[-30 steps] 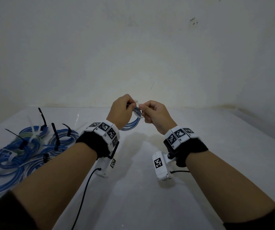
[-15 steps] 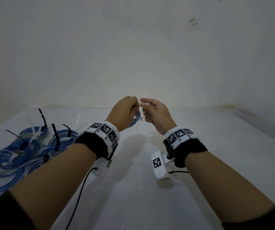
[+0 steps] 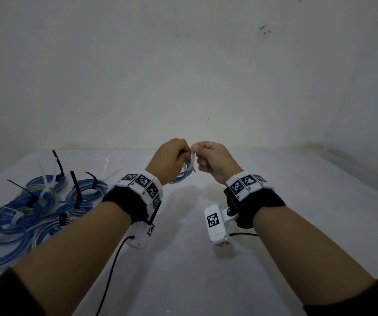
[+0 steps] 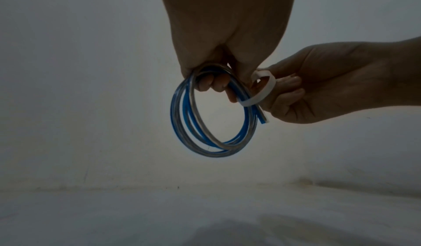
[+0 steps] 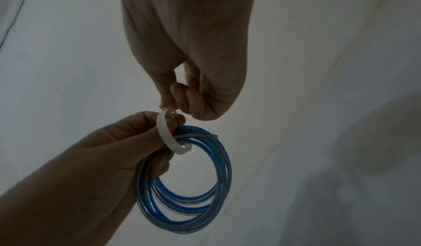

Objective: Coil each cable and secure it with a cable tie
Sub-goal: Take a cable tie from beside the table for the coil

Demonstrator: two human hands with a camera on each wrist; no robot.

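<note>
A: Left hand (image 3: 172, 159)?
B: Raised over the surface (image 3: 206, 258). Fingers (image 4: 214, 83) curled round the top of the blue coil (image 4: 212, 123), which hangs below in the air.
A: Right hand (image 3: 215, 160)?
B: Fingers (image 5: 180, 95) pinch the white tie (image 5: 168, 132), looped round the coil's strands beside the left thumb.
A: Elsewhere?
B: Tied coils (image 3: 30, 208) piled on the surface, far left.

Dim and flat throughout; grainy and murkier in both wrist views. Soft shadows on the glossy white tabletop (image 3: 183, 281) at lower centre. Wide-angle bending toward frame edges.
</note>
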